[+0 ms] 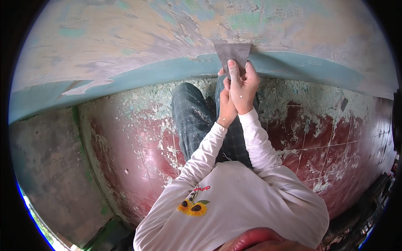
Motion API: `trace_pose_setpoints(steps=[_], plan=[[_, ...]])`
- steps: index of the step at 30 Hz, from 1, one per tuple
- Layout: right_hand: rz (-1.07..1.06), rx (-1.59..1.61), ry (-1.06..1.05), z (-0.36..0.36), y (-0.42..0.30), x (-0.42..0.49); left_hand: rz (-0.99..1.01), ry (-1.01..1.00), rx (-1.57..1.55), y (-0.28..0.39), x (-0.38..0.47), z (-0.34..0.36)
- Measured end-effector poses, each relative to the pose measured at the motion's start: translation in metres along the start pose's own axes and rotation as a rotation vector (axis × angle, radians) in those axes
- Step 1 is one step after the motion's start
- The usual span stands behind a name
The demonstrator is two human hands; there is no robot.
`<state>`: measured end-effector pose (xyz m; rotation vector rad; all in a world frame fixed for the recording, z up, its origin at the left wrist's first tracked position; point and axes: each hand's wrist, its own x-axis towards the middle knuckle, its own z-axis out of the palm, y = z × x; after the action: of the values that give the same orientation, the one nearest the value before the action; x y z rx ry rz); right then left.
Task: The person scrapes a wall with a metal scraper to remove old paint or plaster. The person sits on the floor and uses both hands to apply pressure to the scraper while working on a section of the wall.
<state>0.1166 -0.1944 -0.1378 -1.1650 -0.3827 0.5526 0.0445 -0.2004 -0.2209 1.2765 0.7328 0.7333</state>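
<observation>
A broad metal scraper (233, 52) has its flat edge against the wall (150, 34), just above the blue-painted band (163, 66). My right hand (247, 91) grips it, thumb laid along the blade. Close against it from the left is my left hand (227, 105), its fingers wrapped around the tool's lower part. Both hands hide the handle. Scrape marks and patches of beige, grey and green cover the wall around the blade. Small pale flakes stick to both hands.
Red floor tiles (285, 131) are littered with paint flakes, thickest along the wall's foot. My bent legs (193, 116) are close to the wall. A small dark flat piece (344, 104) lies at right. A grey worn surface (53, 169) bounds the left side; dark items (358, 207) crowd the lower right edge.
</observation>
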Motion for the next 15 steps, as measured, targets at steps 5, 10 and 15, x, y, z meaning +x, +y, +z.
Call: trace_pose_setpoints(steps=[5, 10, 15], plan=[[-0.039, -0.017, -0.042, 0.014, -0.009, 0.003, 0.016, 0.031, 0.076, 0.019, -0.001, -0.004], [0.026, -0.048, -0.071, 0.005, 0.006, -0.004, 0.024, 0.067, 0.133, 0.013, -0.001, -0.003], [-0.011, -0.066, -0.080, 0.016, -0.007, -0.001, 0.089, -0.001, 0.157, 0.014, 0.007, -0.013]])
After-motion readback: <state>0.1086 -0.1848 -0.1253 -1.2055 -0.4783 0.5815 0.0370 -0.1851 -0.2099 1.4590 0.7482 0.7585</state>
